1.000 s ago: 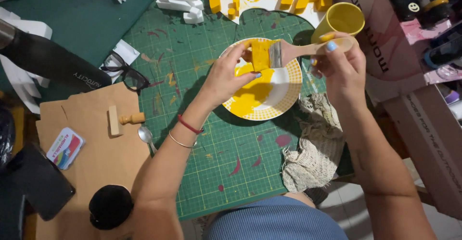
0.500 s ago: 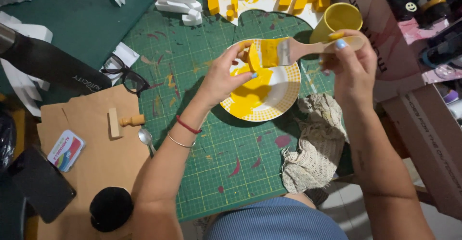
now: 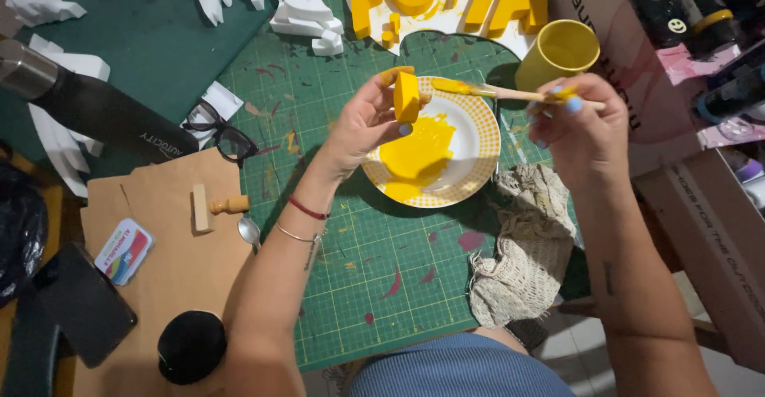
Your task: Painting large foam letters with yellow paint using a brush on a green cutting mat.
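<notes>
1. The left hand (image 3: 362,122) pinches a small yellow foam piece (image 3: 406,97) above the plate (image 3: 482,138) of yellow paint.
2. The right hand (image 3: 578,118) is closed on a flat paintbrush (image 3: 486,90), bristles beside the piece.
3. Judgement: light strokes, and fingertips kept on one face, suit wet sides best.
4. Count: one plate, one brush, one yellow cup (image 3: 558,50), one rag (image 3: 526,246), one cutting mat (image 3: 374,285).
</notes>
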